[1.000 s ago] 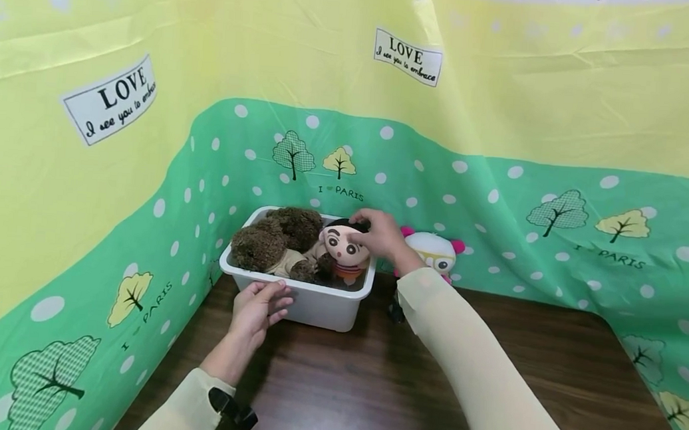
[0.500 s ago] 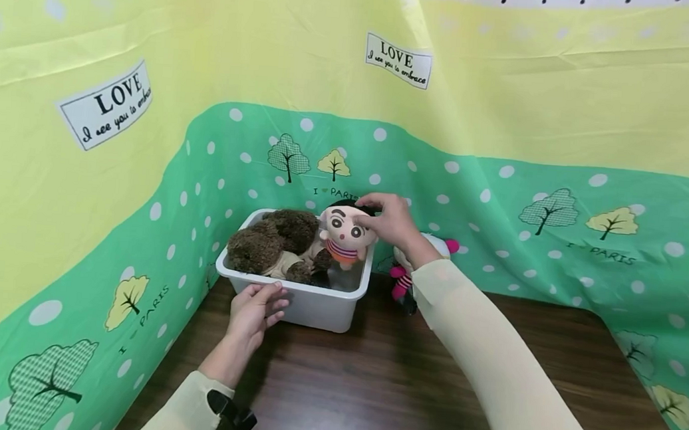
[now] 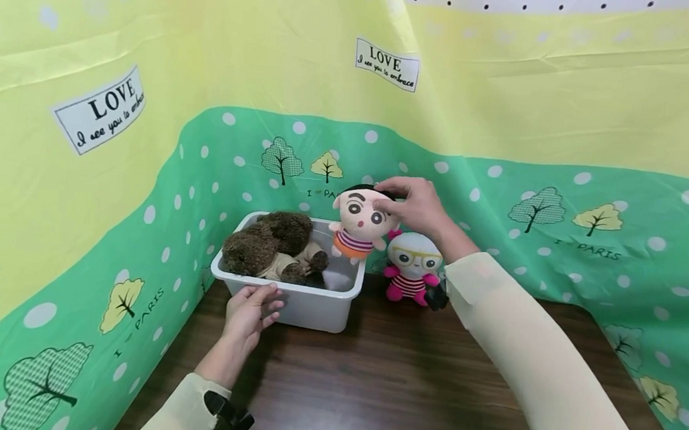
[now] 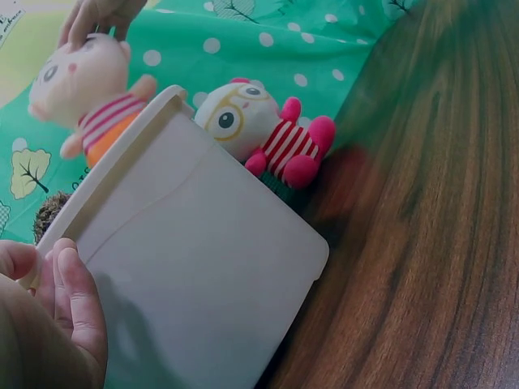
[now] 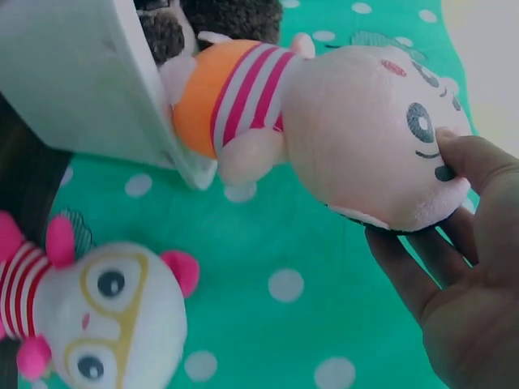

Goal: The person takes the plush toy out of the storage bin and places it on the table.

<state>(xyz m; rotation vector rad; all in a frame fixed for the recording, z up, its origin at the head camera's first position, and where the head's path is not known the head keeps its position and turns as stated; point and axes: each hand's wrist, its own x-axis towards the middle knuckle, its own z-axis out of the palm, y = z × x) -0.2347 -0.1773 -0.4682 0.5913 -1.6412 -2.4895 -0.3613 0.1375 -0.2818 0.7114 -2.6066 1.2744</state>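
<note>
Right hand (image 3: 420,207): fingers and thumb curled round the head of the boy plush doll (image 3: 360,224), gripping it by the black-haired top; thumb lies on the doll's face in the right wrist view
Boy plush doll: hanging upright from the hand, clear of the bin, over its right rim; orange and striped body, feet just above the rim edge
Left hand (image 3: 249,309): fingers relaxed and nearly straight, resting against the near wall of the white plastic bin (image 3: 314,309), close to its left corner; gripping nothing
White plastic bin: sits on the dark wooden table (image 3: 392,385), pushed toward the corner of the backdrop
Brown plush toy (image 3: 273,245): lies inside the bin, filling its left and middle part
Glasses plush doll (image 3: 413,266): sits upright on the table just beside the bin's right wall, pink ears and hands, striped shirt, yellow-rimmed glasses; below the right hand, not touched by it
Backdrop (image 3: 113,179): yellow and green sheet with white dots, trees and "LOVE" labels, standing behind and left of the table
</note>
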